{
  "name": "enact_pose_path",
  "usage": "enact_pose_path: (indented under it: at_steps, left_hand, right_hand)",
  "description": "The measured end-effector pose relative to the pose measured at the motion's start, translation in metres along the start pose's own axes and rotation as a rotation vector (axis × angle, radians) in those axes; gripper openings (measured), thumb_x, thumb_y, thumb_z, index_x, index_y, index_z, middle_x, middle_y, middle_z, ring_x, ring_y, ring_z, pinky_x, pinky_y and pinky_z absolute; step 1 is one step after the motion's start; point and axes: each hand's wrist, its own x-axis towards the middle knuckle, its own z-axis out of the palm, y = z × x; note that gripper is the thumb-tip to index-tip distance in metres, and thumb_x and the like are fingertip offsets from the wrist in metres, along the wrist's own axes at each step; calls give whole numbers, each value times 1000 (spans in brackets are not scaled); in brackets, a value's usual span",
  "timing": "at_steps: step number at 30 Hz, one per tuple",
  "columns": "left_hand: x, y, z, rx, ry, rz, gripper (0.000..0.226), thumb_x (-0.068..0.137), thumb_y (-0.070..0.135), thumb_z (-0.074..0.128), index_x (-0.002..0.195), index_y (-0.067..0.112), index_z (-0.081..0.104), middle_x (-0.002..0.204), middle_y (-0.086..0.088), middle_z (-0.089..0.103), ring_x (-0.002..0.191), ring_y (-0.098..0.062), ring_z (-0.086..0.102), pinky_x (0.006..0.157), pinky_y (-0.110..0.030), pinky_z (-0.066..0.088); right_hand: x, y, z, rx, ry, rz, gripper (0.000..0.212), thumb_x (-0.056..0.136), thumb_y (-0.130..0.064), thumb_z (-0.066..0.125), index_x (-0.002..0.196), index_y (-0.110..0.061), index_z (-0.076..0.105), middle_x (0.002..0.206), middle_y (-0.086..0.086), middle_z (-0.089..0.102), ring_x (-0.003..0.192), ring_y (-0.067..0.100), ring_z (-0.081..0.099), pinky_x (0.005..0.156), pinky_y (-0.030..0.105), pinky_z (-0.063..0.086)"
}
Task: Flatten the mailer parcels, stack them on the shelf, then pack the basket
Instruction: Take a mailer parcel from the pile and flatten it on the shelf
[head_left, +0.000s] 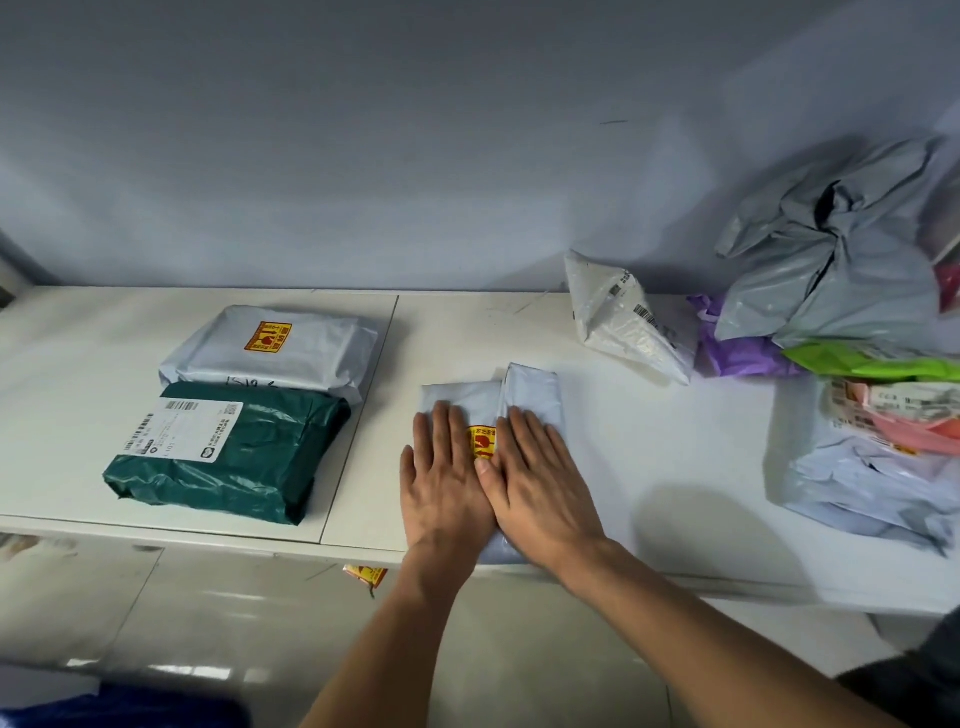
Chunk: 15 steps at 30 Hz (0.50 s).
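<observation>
Grey plastic mailer parcel (535, 395) lies folded near the front edge of the white shelf (675, 467). Head view: left hand (447, 478) and right hand (540, 483) press flat on it, side by side, fingers straight, grasping nothing. I'd sweep both outward from the fold to expel air, then stack it on the green parcel (234, 457) at left.

A folded pale grey mailer parcel (530, 395), bearing a yellow-and-red sticker (480, 441), is lying flat near the front edge of the white shelf (649, 467), while a dark green parcel (228, 467) with a white label (182, 431) is sitting well left, touching a grey stickered parcel (270, 358) behind it.
</observation>
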Motion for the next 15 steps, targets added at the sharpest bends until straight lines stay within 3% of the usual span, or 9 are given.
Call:
enact_pose_path:
  at_steps: [6,9,12,14,15]
  left_hand:
    - [1,-3,1,44,-26,16,80,79,51,-17,152,18,-18,160,-2,-23,147,-24,-21,122,-40,0]
    - [1,-1,-2,25,-35,16,78,78,54,-14,151,28,-22,160,0,-24,147,-23,-23,121,-46,-3]
    - [0,1,-5,27,-57,26,81,72,56,-9,149,35,-24,159,1,-27,146,-24,-26,119,-51,-5]
    - [-1,1,-7,35,-67,27,83,71,57,-8,149,36,-24,159,1,-28,145,-25,-28,118,-54,-5]
    - [-1,2,-6,32,-70,25,83,70,57,-7,149,37,-23,159,2,-28,145,-25,-28,118,-55,-5]
  right_hand:
    - [2,0,7,1,21,-9,76,100,-50,3,142,-6,47,147,11,46,140,22,39,115,37,16]
    - [8,2,3,-42,79,-57,67,96,-52,22,134,-8,56,138,10,56,131,25,49,111,40,33]
    - [22,1,-8,-75,85,-82,69,95,-58,23,129,-9,58,125,11,59,114,29,55,97,41,45]
    - [31,-2,-12,-94,33,-118,81,95,-62,6,139,-8,49,140,18,48,130,34,44,111,44,34]
    - [33,-1,-12,-95,10,-154,91,91,-65,-7,145,-10,40,152,19,33,142,34,29,119,45,20]
